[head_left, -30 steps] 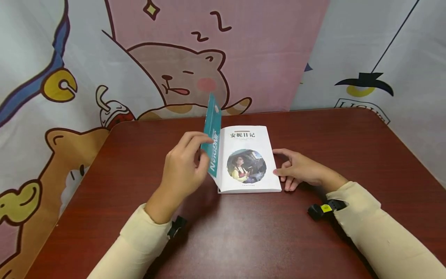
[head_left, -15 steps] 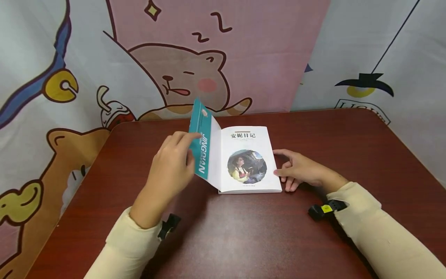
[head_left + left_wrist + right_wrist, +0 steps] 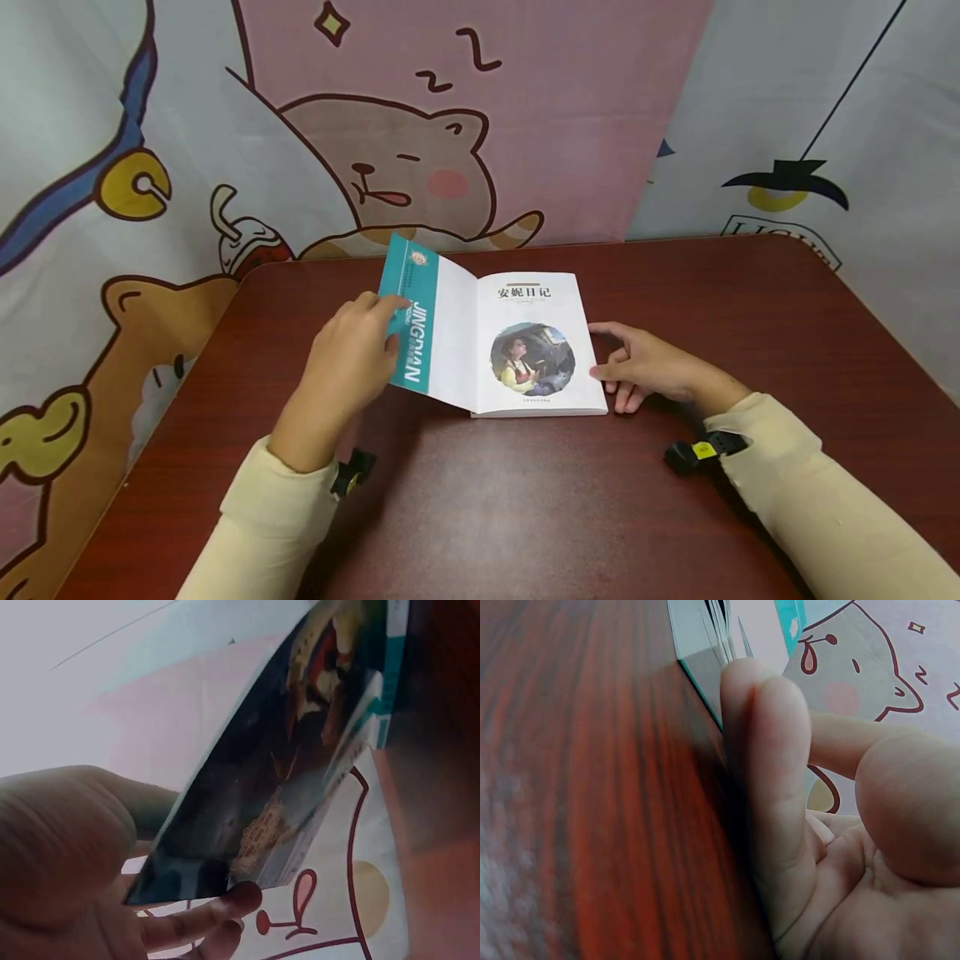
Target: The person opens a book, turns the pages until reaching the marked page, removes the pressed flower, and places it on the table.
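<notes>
An open paperback book [image 3: 531, 300] lies on the table, its white title page showing a round picture of a girl. My left hand [image 3: 341, 354] pinches the raised front cover [image 3: 453, 333] by its teal inner flap, the cover slanting up to the left. The left wrist view shows the dark illustrated outside of the cover [image 3: 247, 780], with a fingertip [image 3: 244, 896] at its lower edge. On the other side, my right hand [image 3: 648, 367] rests on the table, its index finger and thumb touching the book's right edge. Up close, bent fingers [image 3: 780, 742] overlap the page edges.
The dark red-brown table [image 3: 540, 500] has rounded far corners. Right behind it hangs a cloth backdrop [image 3: 570, 125] with cartoon animals. Black straps with small devices sit on both wrists, at the cuffs of cream sleeves [image 3: 832, 492].
My left hand has moved left and lowered a little, swinging the front cover from nearly upright to a wider opening. More of its white inner side shows. The right hand stays in place.
</notes>
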A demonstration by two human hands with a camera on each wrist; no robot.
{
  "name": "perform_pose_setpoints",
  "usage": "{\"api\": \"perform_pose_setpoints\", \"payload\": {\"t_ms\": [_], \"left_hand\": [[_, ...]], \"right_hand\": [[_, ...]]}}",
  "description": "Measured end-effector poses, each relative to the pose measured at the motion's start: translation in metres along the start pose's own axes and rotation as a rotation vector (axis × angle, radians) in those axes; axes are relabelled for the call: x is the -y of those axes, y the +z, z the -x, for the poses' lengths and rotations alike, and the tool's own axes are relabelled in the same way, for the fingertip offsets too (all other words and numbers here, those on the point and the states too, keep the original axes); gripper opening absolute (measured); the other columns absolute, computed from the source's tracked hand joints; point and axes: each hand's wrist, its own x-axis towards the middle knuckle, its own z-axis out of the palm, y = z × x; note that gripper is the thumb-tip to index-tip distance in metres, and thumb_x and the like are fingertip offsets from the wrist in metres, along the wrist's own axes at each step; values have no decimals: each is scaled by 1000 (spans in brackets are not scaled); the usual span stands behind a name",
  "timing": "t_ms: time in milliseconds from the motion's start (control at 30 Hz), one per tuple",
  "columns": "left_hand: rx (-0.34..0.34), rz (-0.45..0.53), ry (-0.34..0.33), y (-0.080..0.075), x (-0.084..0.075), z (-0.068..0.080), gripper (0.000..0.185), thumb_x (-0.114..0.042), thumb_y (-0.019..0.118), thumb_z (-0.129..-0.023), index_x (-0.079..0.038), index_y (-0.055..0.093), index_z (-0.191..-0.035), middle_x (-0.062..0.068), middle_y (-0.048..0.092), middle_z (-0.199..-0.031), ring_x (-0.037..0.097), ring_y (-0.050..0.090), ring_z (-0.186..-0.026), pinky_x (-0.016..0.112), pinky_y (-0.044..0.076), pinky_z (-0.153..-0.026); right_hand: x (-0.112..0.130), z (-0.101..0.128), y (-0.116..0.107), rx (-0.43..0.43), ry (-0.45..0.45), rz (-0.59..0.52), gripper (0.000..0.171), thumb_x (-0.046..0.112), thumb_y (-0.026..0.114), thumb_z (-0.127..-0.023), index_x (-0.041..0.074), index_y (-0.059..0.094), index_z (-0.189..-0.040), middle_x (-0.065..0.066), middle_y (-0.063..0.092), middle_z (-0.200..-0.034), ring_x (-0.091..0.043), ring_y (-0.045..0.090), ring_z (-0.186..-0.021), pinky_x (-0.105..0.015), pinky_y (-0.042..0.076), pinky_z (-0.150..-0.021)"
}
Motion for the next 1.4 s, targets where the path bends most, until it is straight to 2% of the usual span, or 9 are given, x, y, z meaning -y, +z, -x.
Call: {"api": "perform_pose_setpoints", "payload": {"t_ms": [133,333,433,633,833,1067,1200,1400], "left_hand": [[62,-17,-34,4,10,-3,46,-11,74,-87,-9,64,-132,18,64,-116,29,63,-86,45,55,-62],[197,16,-106,11,30,-9,53,-15,72,-90,-13,55,-141,21,57,-132,34,65,-94,53,56,-73],[266,18,-128,17,37,-10,57,-17,72,-90,-13,52,-144,22,55,-134,35,65,-96,55,55,-79],[378,18,-157,30,46,-12,60,-20,72,-91,-13,49,-146,24,51,-136,36,65,-95,57,56,-83],[467,26,-181,41,51,-14,62,-25,69,-94,-14,45,-150,25,46,-142,36,62,-103,57,55,-88],[501,42,-204,48,51,-14,63,-25,69,-94,-13,43,-151,26,43,-142,37,63,-104,56,56,-89],[514,30,-195,50,50,-13,62,-24,68,-95,-12,43,-150,27,43,-141,36,62,-103,55,56,-89],[525,-69,-171,51,46,-13,61,-28,67,-95,-14,45,-150,25,48,-143,38,61,-113,59,52,-92]], "right_hand": [[0,0,0,2,-3,-6,87,17,70,-94,17,11,-159,-12,59,-76,-22,68,-53,-42,59,-54],[0,0,0,3,-2,-7,87,16,70,-94,17,12,-159,-12,59,-76,-22,68,-53,-42,59,-54],[1,1,0,4,-3,-5,88,17,70,-94,17,12,-159,-12,59,-77,-22,67,-53,-42,59,-54],[1,0,1,8,-3,1,88,18,70,-94,18,12,-160,-12,59,-77,-21,67,-53,-41,59,-54],[3,2,1,3,-6,3,86,16,68,-95,17,12,-159,-12,59,-77,-22,68,-54,-41,59,-53],[2,1,2,2,1,-7,86,15,69,-95,17,12,-159,-11,59,-77,-23,68,-54,-41,59,-54],[2,0,1,3,-1,-6,87,16,69,-95,17,11,-159,-11,59,-77,-23,68,-54,-42,59,-54],[2,0,1,1,-6,-6,87,16,69,-95,16,11,-159,-12,59,-77,-23,68,-54,-42,59,-54]]}}
